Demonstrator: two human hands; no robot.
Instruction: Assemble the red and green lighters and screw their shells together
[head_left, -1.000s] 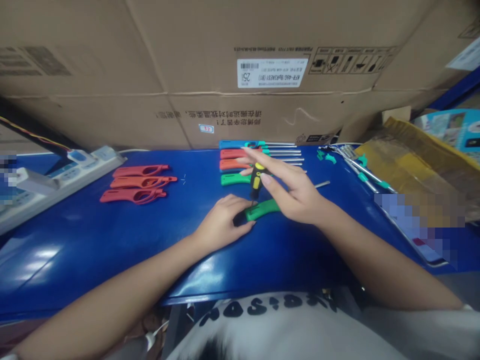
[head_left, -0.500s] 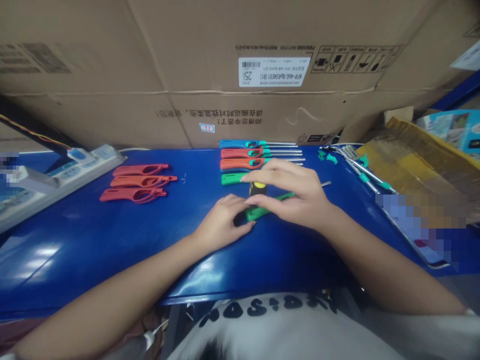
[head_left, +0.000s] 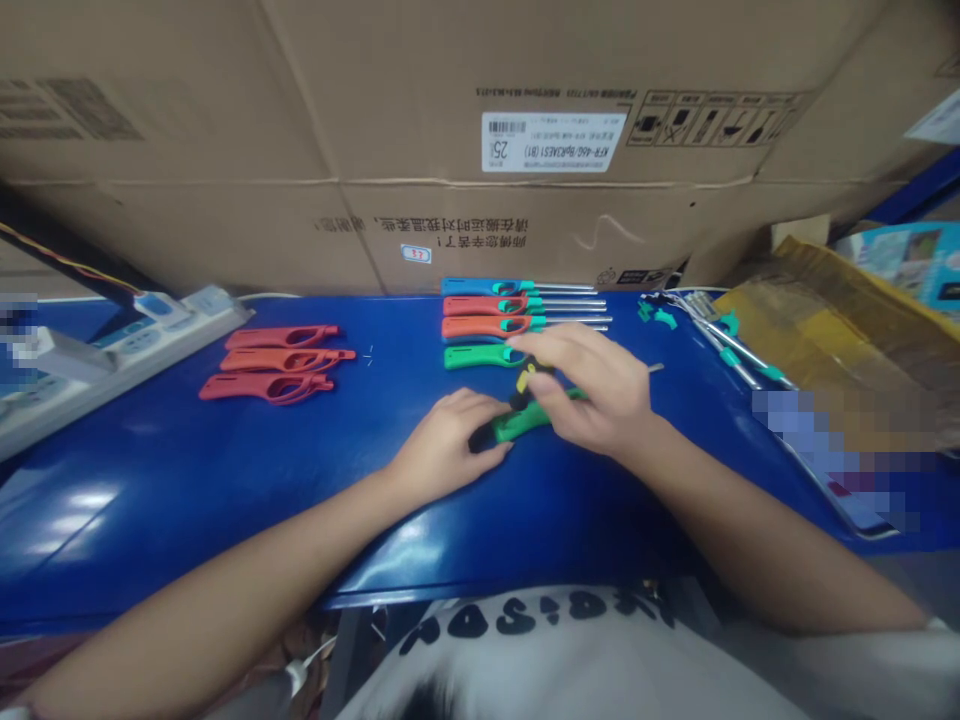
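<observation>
Head view shows the right hand (head_left: 606, 388) clamped on a black-and-yellow screwdriver (head_left: 524, 381), the left hand (head_left: 444, 448) pinching a green handle (head_left: 520, 423) just below.

1. White label (head_left: 553, 142), upside down on cardboard box (head_left: 390, 90): is showing "KFR-46G/BpR3AES1 (B1)", "25", barcode (head_left: 507, 128); other lines are blurring out.
2. Black Chinese print (head_left: 427, 225), upside down, same box: is reading "师傅您辛苦了!" and "请在搬运时对我温柔些,谢谢您!"
3. Blue-edged sticker (head_left: 416, 254), same box: is carrying red digits, too small to be sure.
4. Pictogram row (head_left: 716, 118), same box: is showing framed handling signs, upside down; the small print line (head_left: 555, 92) beside it is staying unreadable.
5. White shirt (head_left: 555, 660): is bearing big black letters, O and S among them; whole word unclear.
</observation>
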